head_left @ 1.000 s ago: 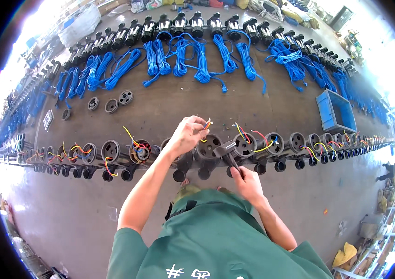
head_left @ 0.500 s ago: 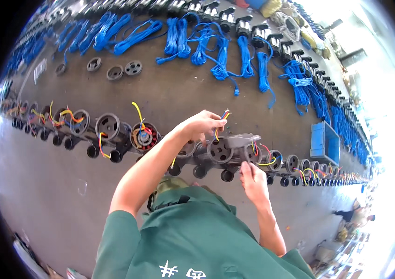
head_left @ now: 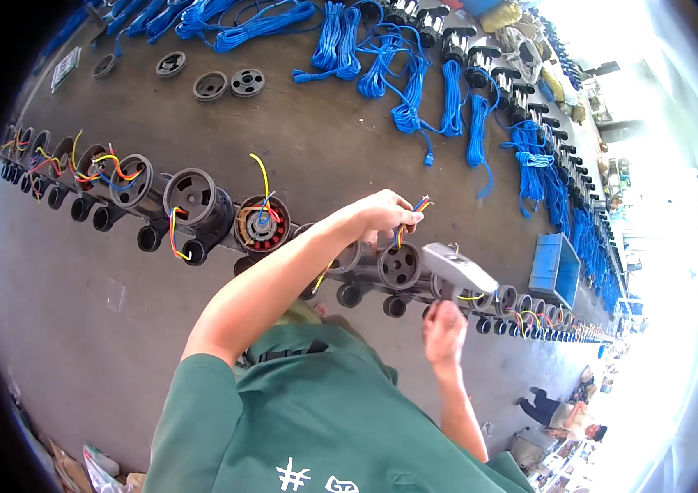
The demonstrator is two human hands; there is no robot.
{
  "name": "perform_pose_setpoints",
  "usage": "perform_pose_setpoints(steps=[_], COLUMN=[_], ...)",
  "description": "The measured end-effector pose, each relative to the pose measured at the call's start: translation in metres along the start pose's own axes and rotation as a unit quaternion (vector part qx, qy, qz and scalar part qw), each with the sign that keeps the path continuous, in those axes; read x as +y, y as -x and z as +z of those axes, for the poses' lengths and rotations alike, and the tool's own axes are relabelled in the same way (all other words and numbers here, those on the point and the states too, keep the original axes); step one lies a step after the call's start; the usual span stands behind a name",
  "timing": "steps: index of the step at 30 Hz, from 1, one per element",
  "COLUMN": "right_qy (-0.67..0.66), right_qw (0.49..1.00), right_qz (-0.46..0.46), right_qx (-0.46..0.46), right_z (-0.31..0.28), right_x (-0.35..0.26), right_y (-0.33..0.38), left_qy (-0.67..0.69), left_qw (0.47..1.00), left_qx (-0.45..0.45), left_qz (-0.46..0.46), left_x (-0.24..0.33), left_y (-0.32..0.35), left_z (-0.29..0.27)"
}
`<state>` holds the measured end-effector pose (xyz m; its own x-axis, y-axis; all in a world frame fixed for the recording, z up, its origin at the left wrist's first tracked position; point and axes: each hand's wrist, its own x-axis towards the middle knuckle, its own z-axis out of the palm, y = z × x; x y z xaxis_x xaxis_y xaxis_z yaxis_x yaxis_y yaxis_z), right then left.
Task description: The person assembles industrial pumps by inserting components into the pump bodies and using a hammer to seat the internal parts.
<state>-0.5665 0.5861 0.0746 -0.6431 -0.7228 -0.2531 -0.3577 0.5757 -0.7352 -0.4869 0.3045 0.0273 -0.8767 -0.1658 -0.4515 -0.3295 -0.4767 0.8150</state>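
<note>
In my left hand (head_left: 386,214), a bundle of thin colored wires (head_left: 423,204) is pinched, red, blue and yellow, with the ends sticking up past the fingertips. The wires hang down toward a dark round motor housing (head_left: 399,264) with a slotted end. My right hand (head_left: 445,329) is wrapped around the handle of a hammer (head_left: 460,269), its grey head raised in front of the housings and slightly blurred. Left of my forearm stands an open motor (head_left: 263,226) with red and copper windings showing and a yellow wire standing up.
Motor housings (head_left: 193,201) line the near edge of the table (head_left: 308,148). Bundles of blue cable (head_left: 476,140) lie along the far side beside a row of black-and-silver pumps (head_left: 457,45). Loose round end covers (head_left: 248,81) rest at left. A blue crate (head_left: 555,269) stands at right. Another person (head_left: 567,417) is farther off.
The hammer head has risen and turned, now standing higher above my right hand. My left hand still holds the wires. The whole view has shifted a little.
</note>
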Motion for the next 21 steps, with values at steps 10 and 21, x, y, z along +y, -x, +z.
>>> perform_pose_setpoints(steps=[10,21], right_qy=[-0.191,-0.165], right_qw=[0.979,0.984], right_qz=[0.062,-0.048], right_qx=[-0.026,-0.054], right_z=[-0.009,-0.025], right_x=[-0.036,0.008], right_y=[0.004,-0.015], left_qy=[0.025,-0.033], left_qw=[1.000,0.987], left_qx=[0.017,0.155], left_qz=[0.005,0.040], left_x=[-0.006,0.000], left_y=[0.002,0.018], left_z=[0.004,0.037])
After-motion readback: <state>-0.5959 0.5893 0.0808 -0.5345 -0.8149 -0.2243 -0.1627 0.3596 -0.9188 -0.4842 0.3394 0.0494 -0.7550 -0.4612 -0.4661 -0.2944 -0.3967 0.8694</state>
